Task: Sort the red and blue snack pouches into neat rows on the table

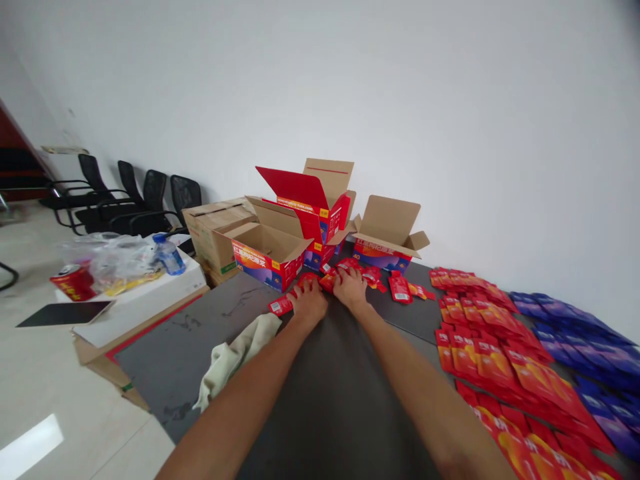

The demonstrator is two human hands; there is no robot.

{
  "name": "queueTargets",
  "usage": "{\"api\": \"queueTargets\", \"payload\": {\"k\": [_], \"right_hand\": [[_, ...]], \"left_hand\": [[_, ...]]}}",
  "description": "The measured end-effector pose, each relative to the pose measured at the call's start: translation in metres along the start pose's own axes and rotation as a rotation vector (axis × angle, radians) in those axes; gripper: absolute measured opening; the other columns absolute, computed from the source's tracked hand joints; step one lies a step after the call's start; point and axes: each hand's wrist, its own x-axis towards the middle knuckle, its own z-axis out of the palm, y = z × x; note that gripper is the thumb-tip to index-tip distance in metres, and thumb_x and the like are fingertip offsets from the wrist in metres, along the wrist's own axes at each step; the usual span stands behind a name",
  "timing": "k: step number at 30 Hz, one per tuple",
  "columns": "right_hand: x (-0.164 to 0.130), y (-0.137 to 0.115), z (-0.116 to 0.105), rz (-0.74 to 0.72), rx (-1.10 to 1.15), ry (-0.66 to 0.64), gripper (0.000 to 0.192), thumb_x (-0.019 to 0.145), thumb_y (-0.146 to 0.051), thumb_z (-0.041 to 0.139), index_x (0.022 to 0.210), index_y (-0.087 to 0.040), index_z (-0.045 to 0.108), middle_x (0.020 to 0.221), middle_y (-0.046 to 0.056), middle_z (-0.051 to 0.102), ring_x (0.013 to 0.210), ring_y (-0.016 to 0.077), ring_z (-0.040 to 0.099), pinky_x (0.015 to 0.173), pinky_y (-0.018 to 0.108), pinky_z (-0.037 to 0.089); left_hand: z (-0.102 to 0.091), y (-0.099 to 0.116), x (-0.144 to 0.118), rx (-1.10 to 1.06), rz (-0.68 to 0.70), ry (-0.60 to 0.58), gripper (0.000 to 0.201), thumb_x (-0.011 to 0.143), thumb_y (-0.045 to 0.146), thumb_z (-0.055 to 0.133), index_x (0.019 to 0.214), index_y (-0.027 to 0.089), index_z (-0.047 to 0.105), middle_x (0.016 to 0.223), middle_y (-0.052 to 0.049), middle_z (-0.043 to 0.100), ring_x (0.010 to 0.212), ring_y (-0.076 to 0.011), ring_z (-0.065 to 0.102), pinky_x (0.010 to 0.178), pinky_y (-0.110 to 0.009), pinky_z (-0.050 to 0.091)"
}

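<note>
A white wall (450,100) backs the dark grey surface (320,400). Open cartons (273,250) stand behind rows of red sachets (490,360). Both hands, left (309,303) and right (350,288), press flat on loose red packets (333,277) near the cartons.

Three open cartons (273,257), four chairs (150,193), one bottle (169,254).
</note>
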Motion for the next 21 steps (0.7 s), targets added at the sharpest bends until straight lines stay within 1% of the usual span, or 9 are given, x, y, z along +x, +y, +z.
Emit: {"api": "queueTargets", "payload": {"k": [4, 6, 8, 10, 12, 14, 17, 19, 21], "right_hand": [[0.034, 0.014, 0.008, 0.054, 0.029, -0.078, 0.053, 0.097, -0.048, 0.029, 0.145, -0.030, 0.043, 0.155, 0.007, 0.029, 0.142, 0.0361, 0.018, 0.110, 0.060, 0.017], [0.049, 0.020, 0.010, 0.094, 0.034, -0.136, 0.057, 0.097, -0.054, 0.026, 0.149, -0.033, 0.035, 0.159, 0.005, 0.021, 0.143, 0.0387, 0.013, 0.109, 0.066, 0.012], [0.061, 0.026, 0.013, 0.144, 0.020, -0.211, 0.061, 0.095, -0.061, 0.024, 0.151, -0.036, 0.028, 0.161, 0.003, 0.013, 0.144, 0.0415, 0.006, 0.107, 0.071, 0.006], [0.069, 0.031, 0.017, 0.178, 0.002, -0.290, 0.067, 0.093, -0.067, 0.025, 0.152, -0.036, 0.026, 0.162, 0.004, 0.009, 0.145, 0.0428, 0.001, 0.105, 0.073, 0.000], [0.073, 0.035, 0.022, 0.192, -0.002, -0.347, 0.070, 0.091, -0.070, 0.025, 0.152, -0.034, 0.028, 0.162, 0.007, 0.012, 0.145, 0.0429, -0.001, 0.105, 0.073, -0.002], [0.072, 0.039, 0.026, 0.192, 0.004, -0.367, 0.069, 0.092, -0.070, 0.024, 0.150, -0.034, 0.032, 0.161, 0.007, 0.018, 0.145, 0.0428, -0.002, 0.105, 0.073, -0.001], [0.066, 0.042, 0.027, 0.185, 0.003, -0.359, 0.064, 0.093, -0.065, 0.027, 0.149, -0.035, 0.035, 0.159, 0.007, 0.022, 0.145, 0.0423, -0.002, 0.107, 0.072, 0.001], [0.059, 0.043, 0.024, 0.178, -0.009, -0.352, 0.061, 0.095, -0.061, 0.028, 0.149, -0.034, 0.036, 0.159, 0.007, 0.023, 0.145, 0.0417, 0.001, 0.108, 0.071, 0.001], [0.050, 0.042, 0.019, 0.173, -0.019, -0.356, 0.058, 0.095, -0.058, 0.028, 0.148, -0.036, 0.036, 0.159, 0.005, 0.024, 0.145, 0.0413, 0.003, 0.108, 0.071, 0.001]], "left_hand": [[0.001, 0.025, 0.007, -0.106, -0.067, -0.050, 0.067, 0.087, 0.034, 0.041, 0.149, 0.014, 0.027, 0.147, -0.020, 0.042, 0.128, -0.0418, 0.040, 0.099, -0.060, 0.032], [0.002, 0.035, 0.009, -0.145, -0.076, -0.078, 0.070, 0.085, 0.035, 0.045, 0.148, 0.013, 0.026, 0.146, -0.021, 0.043, 0.127, -0.0403, 0.041, 0.098, -0.056, 0.035], [0.005, 0.040, 0.010, -0.164, -0.007, -0.094, 0.065, 0.085, 0.033, 0.046, 0.145, 0.014, 0.031, 0.143, -0.019, 0.045, 0.126, -0.0357, 0.042, 0.099, -0.050, 0.036], [0.009, 0.041, 0.011, -0.157, 0.087, -0.094, 0.055, 0.087, 0.029, 0.044, 0.140, 0.015, 0.039, 0.138, -0.017, 0.049, 0.124, -0.0305, 0.044, 0.101, -0.044, 0.035], [0.016, 0.040, 0.009, -0.124, 0.115, -0.069, 0.047, 0.089, 0.030, 0.042, 0.134, 0.017, 0.046, 0.135, -0.016, 0.050, 0.122, -0.0294, 0.046, 0.101, -0.043, 0.036], [0.024, 0.039, 0.004, -0.076, 0.089, -0.004, 0.044, 0.091, 0.033, 0.040, 0.132, 0.018, 0.049, 0.135, -0.017, 0.050, 0.123, -0.0319, 0.044, 0.101, -0.046, 0.035], [0.032, 0.039, -0.003, -0.011, 0.125, 0.101, 0.048, 0.093, 0.034, 0.037, 0.136, 0.016, 0.047, 0.145, -0.017, 0.042, 0.138, -0.0351, 0.028, 0.110, -0.052, 0.024], [0.035, 0.040, -0.006, 0.001, 0.176, 0.092, 0.052, 0.093, 0.032, 0.036, 0.140, 0.012, 0.042, 0.151, -0.019, 0.035, 0.144, -0.0343, 0.019, 0.115, -0.053, 0.016], [0.036, 0.040, -0.009, -0.010, 0.202, 0.039, 0.055, 0.093, 0.031, 0.035, 0.143, 0.009, 0.038, 0.153, -0.020, 0.033, 0.145, -0.0341, 0.019, 0.116, -0.053, 0.013]]}}
